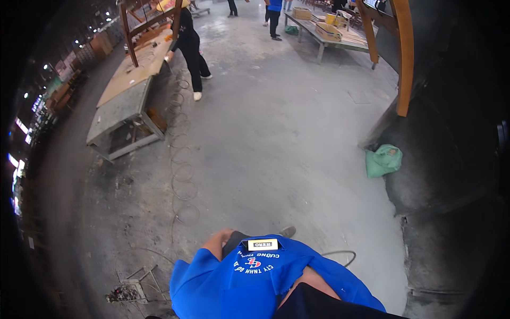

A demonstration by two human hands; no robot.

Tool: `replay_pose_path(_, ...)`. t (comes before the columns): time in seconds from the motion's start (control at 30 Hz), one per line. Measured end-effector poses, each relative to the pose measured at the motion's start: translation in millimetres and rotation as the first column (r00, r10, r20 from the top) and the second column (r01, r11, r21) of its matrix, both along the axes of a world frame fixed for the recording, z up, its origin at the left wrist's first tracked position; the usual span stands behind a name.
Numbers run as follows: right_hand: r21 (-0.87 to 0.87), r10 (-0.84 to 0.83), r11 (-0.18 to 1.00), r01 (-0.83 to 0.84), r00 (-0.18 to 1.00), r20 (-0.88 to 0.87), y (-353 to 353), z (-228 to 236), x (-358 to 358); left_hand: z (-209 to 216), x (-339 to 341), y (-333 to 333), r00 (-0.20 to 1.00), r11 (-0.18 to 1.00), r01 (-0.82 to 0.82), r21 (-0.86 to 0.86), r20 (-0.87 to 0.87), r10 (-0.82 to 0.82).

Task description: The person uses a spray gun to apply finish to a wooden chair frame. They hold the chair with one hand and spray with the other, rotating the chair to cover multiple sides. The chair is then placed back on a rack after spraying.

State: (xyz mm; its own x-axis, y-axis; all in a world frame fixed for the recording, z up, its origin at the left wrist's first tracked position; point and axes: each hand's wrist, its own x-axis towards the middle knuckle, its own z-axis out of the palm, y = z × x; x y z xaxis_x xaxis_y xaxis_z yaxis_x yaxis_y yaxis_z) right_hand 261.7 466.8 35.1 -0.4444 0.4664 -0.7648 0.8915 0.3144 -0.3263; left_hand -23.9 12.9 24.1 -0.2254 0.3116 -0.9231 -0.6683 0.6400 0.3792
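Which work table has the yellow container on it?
The far table at upper right: the yellow container stands there near tan boxes. The nearer table at left instead carries a flat brown sheet.

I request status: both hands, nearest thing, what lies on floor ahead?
Left hand nearest dark trousers, grip unclear. Right hand not visible. Floor ahead: coiled hose left, green sack right.

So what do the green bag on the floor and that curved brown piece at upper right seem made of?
Green bag: probably plastic, perhaps woven, with a slight sheen; it slumps in creases. Curved brown piece: likely wood, smooth and stained or varnished, judging by its even warm brown; no grain is readable.
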Motion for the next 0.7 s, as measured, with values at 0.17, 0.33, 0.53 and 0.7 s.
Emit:
replay_pose_path(0.17,-0.089,-0.018,0.996,0.013,0.998,-0.055,68.6,0.0,-42.5,44.6,-68.5,97.5,0.894,0.970,0.202,-0.135,-0.379,-0.239)
replay_pose_path(0.33,0.147,-0.179,0.971,0.186,0.982,-0.060,90.1,55.8,-106.2,51.3,-121.1,129.5,0.725,0.828,0.478,-0.292,-0.402,-0.560)
replay_pose_path(0.53,0.186,-0.347,0.915,0.358,0.934,-0.088,100.0,67.5,-138.5,22.2,-188.0,153.6,0.725,0.813,0.527,-0.248,-0.368,-0.583)
replay_pose_path(0.7,0.379,-0.565,0.799,0.466,0.798,0.210,81.5,2.8,-156.6,5.8,-258.7,179.8,0.639,0.753,0.623,-0.213,-0.416,-0.647)
